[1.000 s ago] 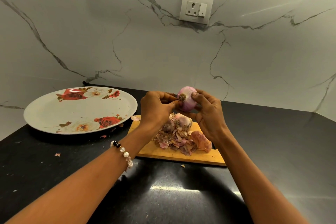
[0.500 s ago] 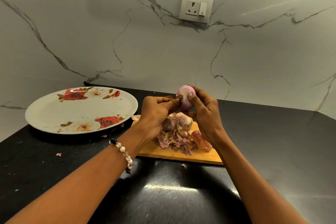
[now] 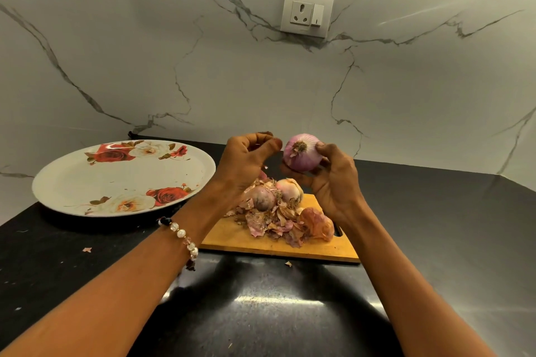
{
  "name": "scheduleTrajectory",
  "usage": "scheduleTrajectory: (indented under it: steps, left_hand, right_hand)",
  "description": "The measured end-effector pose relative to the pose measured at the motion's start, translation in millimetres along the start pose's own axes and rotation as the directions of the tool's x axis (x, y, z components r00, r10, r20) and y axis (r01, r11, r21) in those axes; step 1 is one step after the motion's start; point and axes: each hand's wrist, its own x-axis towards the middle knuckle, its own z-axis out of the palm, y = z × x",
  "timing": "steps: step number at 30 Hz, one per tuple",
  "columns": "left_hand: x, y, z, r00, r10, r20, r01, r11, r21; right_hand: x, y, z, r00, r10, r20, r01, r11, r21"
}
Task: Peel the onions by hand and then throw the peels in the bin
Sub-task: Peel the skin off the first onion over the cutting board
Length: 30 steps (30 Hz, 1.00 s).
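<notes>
Roses, red and cream, ring the big white plate [image 3: 121, 177] at the far left of the black counter [image 3: 435, 226]. A small scrap of peel [image 3: 86, 249] lies on the counter in front of it.

Next comes the left hand [image 3: 246, 165], raised above the near end of the chopping board, a beaded bracelet [image 3: 182, 236] on its wrist. Its fingers are curled with thumb and fingertips drawn together; something small and dark shows at the fingertips, perhaps a bit of skin pinched off, though from this angle I cannot be sure. It is just beside the onion but not touching it.

Below and between the hands lies the wooden chopping board [image 3: 261, 243], and on it a heap of peels [image 3: 275, 223], papery, pink and brown. Two more onions sit in the heap: a darker purple one [image 3: 262, 200] to the left and a paler one [image 3: 290, 190] touching it on the right. One crumb of skin [image 3: 288, 263] lies on the counter just in front of the board.

The peeled onion [image 3: 303, 153] is held up in the air over the board, root end towards the person, its purple flesh smooth and bare. The right hand [image 3: 333, 180] grips it from the right and underneath, fingers curled round it.

On the marble wall behind, above the onion, is a white socket with a switch [image 3: 307, 13].
</notes>
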Motion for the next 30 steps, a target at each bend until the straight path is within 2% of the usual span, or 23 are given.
scheduleTrajectory:
  steps: [3, 6, 8, 10, 13, 19, 23, 26, 28, 30]
  left_hand:
    - [-1, -7, -2, 0.971, 0.239, 0.023, -0.236, 0.93, 0.281]
    - [0, -13, -1, 0.843, 0.522, 0.131, -0.515, 0.712, 0.477]
    - [0, -16, -1, 0.76, 0.613, 0.216, -0.613, 0.564, 0.553]
    - [1, -19, -2, 0.713, 0.648, 0.268, -0.654, 0.474, 0.59]
    - [2, -19, -6, 0.682, 0.653, 0.328, -0.683, 0.41, 0.604]
    - [0, -17, -8, 0.651, 0.643, 0.403, -0.69, 0.281, 0.667]
    - [0, -18, -8, 0.645, 0.657, 0.39, -0.669, 0.239, 0.704]
    - [1, -19, -8, 0.662, 0.655, 0.365, -0.651, 0.261, 0.713]
    - [2, -18, -8, 0.703, 0.65, 0.289, -0.617, 0.356, 0.702]
    - [4, -16, -8, 0.771, 0.621, 0.143, -0.551, 0.536, 0.639]
  right_hand:
    - [-2, -3, 1, 1.0, 0.011, 0.026, -0.012, 1.0, 0.027]
    - [-4, -4, 3, 0.999, 0.017, 0.042, -0.017, 1.0, 0.011]
    - [-4, -3, 2, 0.999, 0.016, 0.044, -0.015, 1.0, -0.014]
    - [-3, -2, 1, 0.999, -0.007, 0.047, 0.01, 0.997, -0.081]
    - [0, 2, -1, 0.998, -0.034, 0.056, 0.043, 0.984, -0.175]
    - [0, 5, -1, 0.998, -0.032, 0.062, 0.044, 0.979, -0.199]
    - [1, 7, -2, 0.996, -0.032, 0.081, 0.05, 0.973, -0.224]
    - [1, 8, -1, 0.995, -0.012, 0.104, 0.036, 0.973, -0.227]
    - [1, 7, -1, 0.994, 0.008, 0.109, 0.015, 0.977, -0.211]
    - [1, 6, -1, 0.995, 0.026, 0.095, -0.007, 0.981, -0.193]
